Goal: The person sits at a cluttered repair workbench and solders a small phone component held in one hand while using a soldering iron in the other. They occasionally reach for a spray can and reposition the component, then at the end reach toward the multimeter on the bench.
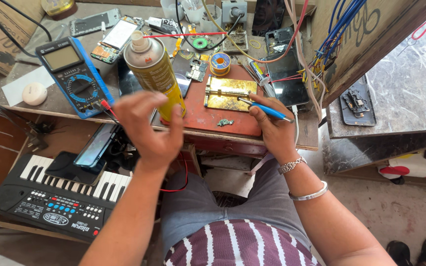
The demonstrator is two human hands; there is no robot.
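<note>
My left hand [149,129] is blurred, fingers spread, just in front of the lower part of a yellow spray can [153,69] with a thin red straw; I see no grip on the can. My right hand [272,129] holds a blue-handled pen-like tool [268,110], its tip pointing left at a brass-coloured board holder [229,93] on a red mat [208,118]. A small green circuit piece [225,122] lies on the mat near my right hand. There is a watch and a bangle on my right wrist.
A blue multimeter [75,76] with red and black leads lies left of the can. A solder spool [220,62], phone parts and bundled wires [329,39] crowd the bench. A black keyboard [60,197] carrying phones sits low left. A marble slab [410,83] lies right.
</note>
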